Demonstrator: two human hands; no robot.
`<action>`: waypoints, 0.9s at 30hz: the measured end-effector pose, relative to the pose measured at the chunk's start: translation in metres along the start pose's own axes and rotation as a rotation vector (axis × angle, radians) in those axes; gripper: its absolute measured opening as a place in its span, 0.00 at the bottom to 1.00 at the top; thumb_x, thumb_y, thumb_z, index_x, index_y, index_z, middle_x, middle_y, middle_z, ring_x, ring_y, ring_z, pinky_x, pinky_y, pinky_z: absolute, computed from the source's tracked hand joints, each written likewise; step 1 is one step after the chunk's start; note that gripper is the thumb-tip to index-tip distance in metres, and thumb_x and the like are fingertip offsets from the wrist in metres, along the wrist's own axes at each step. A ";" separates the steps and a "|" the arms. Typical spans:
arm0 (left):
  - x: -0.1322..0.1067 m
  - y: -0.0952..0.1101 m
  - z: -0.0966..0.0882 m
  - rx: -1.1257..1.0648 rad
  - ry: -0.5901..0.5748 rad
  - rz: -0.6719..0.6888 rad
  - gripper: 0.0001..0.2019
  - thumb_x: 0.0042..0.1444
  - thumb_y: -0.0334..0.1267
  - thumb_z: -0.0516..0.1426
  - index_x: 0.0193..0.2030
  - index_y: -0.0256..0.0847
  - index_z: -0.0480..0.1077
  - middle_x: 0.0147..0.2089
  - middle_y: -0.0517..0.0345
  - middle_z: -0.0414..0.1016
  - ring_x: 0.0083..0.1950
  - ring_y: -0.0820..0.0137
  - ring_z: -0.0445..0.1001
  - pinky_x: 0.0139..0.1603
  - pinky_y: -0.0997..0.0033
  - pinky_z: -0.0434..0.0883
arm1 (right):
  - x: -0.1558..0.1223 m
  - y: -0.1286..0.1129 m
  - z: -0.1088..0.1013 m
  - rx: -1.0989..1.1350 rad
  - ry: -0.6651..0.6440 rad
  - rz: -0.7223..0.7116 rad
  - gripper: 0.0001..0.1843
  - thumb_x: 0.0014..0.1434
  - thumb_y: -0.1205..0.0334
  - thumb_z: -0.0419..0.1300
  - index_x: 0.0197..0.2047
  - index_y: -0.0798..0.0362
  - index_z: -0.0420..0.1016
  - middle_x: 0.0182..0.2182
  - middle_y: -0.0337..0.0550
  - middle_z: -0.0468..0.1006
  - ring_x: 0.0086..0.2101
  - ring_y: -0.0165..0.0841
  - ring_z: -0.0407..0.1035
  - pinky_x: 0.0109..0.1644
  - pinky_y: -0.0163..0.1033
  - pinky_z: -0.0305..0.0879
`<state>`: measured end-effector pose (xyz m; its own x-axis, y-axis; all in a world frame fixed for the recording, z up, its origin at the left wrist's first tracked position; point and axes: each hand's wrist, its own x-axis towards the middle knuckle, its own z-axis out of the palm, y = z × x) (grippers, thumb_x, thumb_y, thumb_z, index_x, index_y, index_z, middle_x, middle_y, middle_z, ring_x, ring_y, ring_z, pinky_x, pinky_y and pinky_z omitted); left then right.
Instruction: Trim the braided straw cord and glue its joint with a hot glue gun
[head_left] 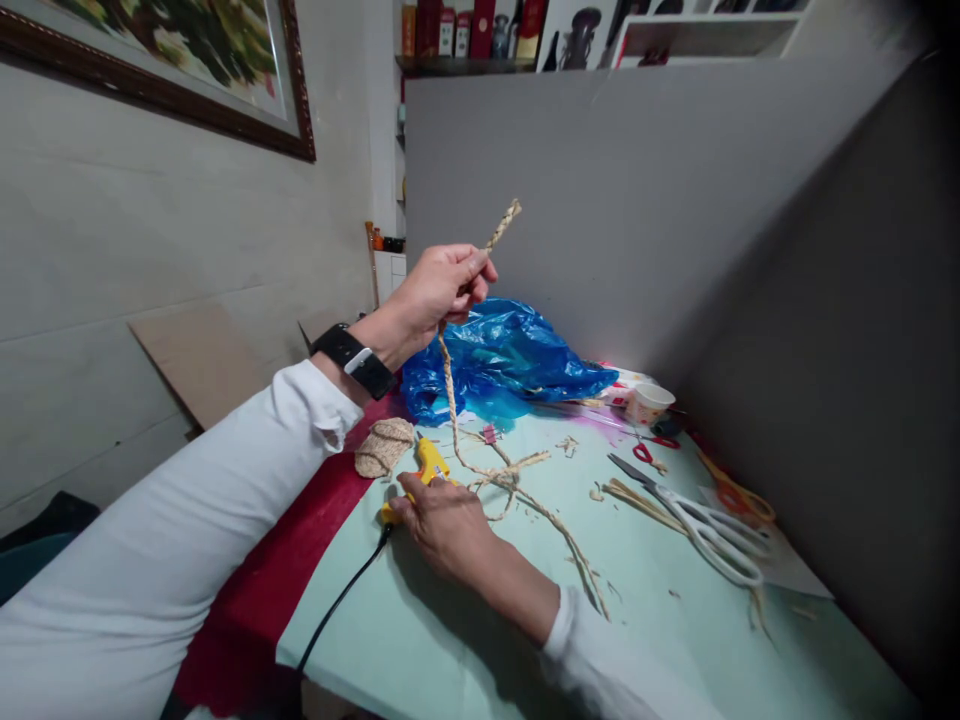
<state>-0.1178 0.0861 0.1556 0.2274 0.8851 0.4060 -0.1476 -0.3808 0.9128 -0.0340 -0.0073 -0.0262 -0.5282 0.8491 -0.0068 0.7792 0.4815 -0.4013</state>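
Raised above the table, my left hand [450, 282] pinches a braided straw cord [448, 385] close to one end. The short end sticks up past my fingers, while the rest hangs down and loops across the table. My right hand [450, 525] is low over the table, its fingers closed around a yellow glue gun [432, 460] that lies with its nozzle pointing away. A black cable runs from the gun toward the near edge. Just left of the nozzle is a flat woven straw piece [384, 447].
Behind the cord lies a crumpled blue plastic bag [517, 350]. To the right are white-handled scissors [697, 520], a bundle of straw strips [645, 503], red-handled scissors [643, 452], orange-handled scissors [739, 490] and a paper cup [651, 402]. A grey panel [555, 180] stands behind.
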 end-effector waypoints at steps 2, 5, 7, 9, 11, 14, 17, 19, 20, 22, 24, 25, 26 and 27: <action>0.000 0.002 -0.004 0.003 0.009 0.002 0.20 0.71 0.28 0.48 0.26 0.34 0.68 0.16 0.67 0.65 0.12 0.85 0.50 0.15 0.80 0.45 | 0.004 0.003 0.001 0.021 -0.010 -0.006 0.19 0.70 0.55 0.46 0.47 0.51 0.76 0.38 0.54 0.82 0.40 0.46 0.76 0.42 0.45 0.67; 0.001 -0.002 -0.010 0.007 0.022 -0.006 0.21 0.71 0.28 0.47 0.26 0.34 0.69 0.16 0.67 0.65 0.11 0.85 0.49 0.15 0.80 0.45 | -0.002 0.007 0.000 0.095 -0.003 0.006 0.19 0.69 0.57 0.47 0.42 0.53 0.78 0.36 0.53 0.82 0.38 0.44 0.76 0.41 0.43 0.64; 0.001 -0.007 -0.015 0.010 0.027 -0.017 0.21 0.71 0.27 0.47 0.26 0.34 0.69 0.16 0.66 0.66 0.11 0.85 0.50 0.14 0.80 0.45 | -0.012 0.012 -0.002 0.174 0.027 0.020 0.19 0.69 0.59 0.47 0.41 0.53 0.79 0.34 0.51 0.82 0.35 0.40 0.75 0.40 0.41 0.62; 0.001 -0.013 -0.021 0.012 0.027 -0.029 0.20 0.71 0.27 0.47 0.27 0.33 0.70 0.17 0.65 0.67 0.11 0.85 0.50 0.14 0.81 0.46 | -0.026 0.019 -0.005 0.272 0.052 0.028 0.20 0.70 0.58 0.47 0.37 0.52 0.79 0.30 0.46 0.80 0.32 0.36 0.72 0.38 0.38 0.60; 0.001 -0.019 -0.026 0.012 0.031 -0.041 0.19 0.71 0.28 0.48 0.27 0.33 0.71 0.18 0.65 0.66 0.12 0.85 0.50 0.14 0.81 0.46 | -0.042 0.028 -0.008 0.383 0.055 0.036 0.20 0.69 0.56 0.48 0.34 0.53 0.79 0.28 0.43 0.78 0.30 0.33 0.70 0.35 0.36 0.60; 0.005 -0.029 -0.030 0.012 0.064 -0.064 0.12 0.69 0.34 0.53 0.34 0.33 0.73 0.25 0.63 0.72 0.17 0.81 0.62 0.17 0.81 0.60 | -0.070 0.041 -0.010 0.537 0.058 0.067 0.17 0.66 0.55 0.52 0.39 0.55 0.79 0.33 0.43 0.79 0.31 0.32 0.70 0.34 0.33 0.63; 0.013 -0.037 -0.030 0.007 0.126 -0.097 0.12 0.65 0.41 0.58 0.52 0.38 0.72 0.48 0.52 0.78 0.40 0.67 0.78 0.39 0.62 0.78 | -0.100 0.049 -0.011 0.772 0.115 0.146 0.16 0.62 0.51 0.57 0.44 0.54 0.77 0.36 0.44 0.78 0.34 0.33 0.71 0.36 0.34 0.66; 0.018 -0.042 -0.030 0.001 0.167 -0.121 0.16 0.65 0.41 0.58 0.57 0.41 0.70 0.58 0.48 0.74 0.50 0.61 0.77 0.49 0.53 0.77 | -0.121 0.053 -0.010 0.964 0.204 0.211 0.15 0.60 0.49 0.61 0.45 0.50 0.74 0.38 0.42 0.77 0.36 0.34 0.71 0.37 0.34 0.67; 0.019 -0.044 -0.030 -0.003 0.184 -0.135 0.16 0.65 0.41 0.58 0.58 0.41 0.70 0.59 0.48 0.73 0.52 0.60 0.76 0.50 0.52 0.76 | -0.131 0.055 -0.010 1.051 0.298 0.240 0.15 0.59 0.48 0.63 0.44 0.47 0.72 0.39 0.41 0.77 0.36 0.33 0.71 0.37 0.33 0.67; 0.017 -0.049 -0.028 -0.015 0.204 -0.168 0.17 0.65 0.41 0.59 0.58 0.40 0.70 0.58 0.48 0.73 0.52 0.59 0.77 0.50 0.51 0.76 | -0.149 0.064 -0.010 1.197 0.460 0.297 0.17 0.56 0.48 0.67 0.43 0.45 0.68 0.36 0.37 0.77 0.36 0.32 0.72 0.36 0.32 0.68; 0.008 -0.056 -0.021 -0.030 0.195 -0.217 0.18 0.64 0.41 0.59 0.59 0.40 0.69 0.58 0.48 0.73 0.52 0.59 0.77 0.50 0.51 0.76 | -0.163 0.078 -0.012 1.295 0.593 0.353 0.20 0.54 0.47 0.69 0.42 0.45 0.66 0.33 0.36 0.76 0.32 0.32 0.72 0.34 0.33 0.69; 0.002 -0.061 -0.016 -0.038 0.179 -0.245 0.18 0.64 0.41 0.59 0.59 0.40 0.69 0.59 0.48 0.73 0.52 0.59 0.77 0.50 0.51 0.76 | -0.169 0.086 -0.015 1.323 0.659 0.373 0.20 0.53 0.47 0.69 0.41 0.45 0.66 0.32 0.37 0.77 0.32 0.33 0.73 0.34 0.34 0.70; -0.006 -0.067 -0.011 -0.046 0.156 -0.283 0.18 0.64 0.41 0.59 0.59 0.40 0.69 0.58 0.48 0.73 0.52 0.59 0.77 0.50 0.51 0.76 | -0.174 0.095 -0.021 1.332 0.729 0.387 0.21 0.52 0.47 0.70 0.41 0.45 0.67 0.33 0.39 0.77 0.32 0.35 0.74 0.34 0.36 0.71; -0.015 -0.074 -0.005 -0.051 0.129 -0.324 0.18 0.64 0.41 0.59 0.59 0.40 0.69 0.58 0.48 0.73 0.52 0.59 0.77 0.49 0.51 0.76 | -0.178 0.103 -0.029 1.323 0.799 0.393 0.21 0.52 0.47 0.70 0.42 0.46 0.68 0.34 0.41 0.78 0.33 0.37 0.75 0.35 0.37 0.73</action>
<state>-0.1147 0.1024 0.0820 0.1475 0.9855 0.0841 -0.1362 -0.0639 0.9886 0.1500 -0.1029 -0.0399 0.2622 0.9650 -0.0078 -0.2360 0.0563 -0.9701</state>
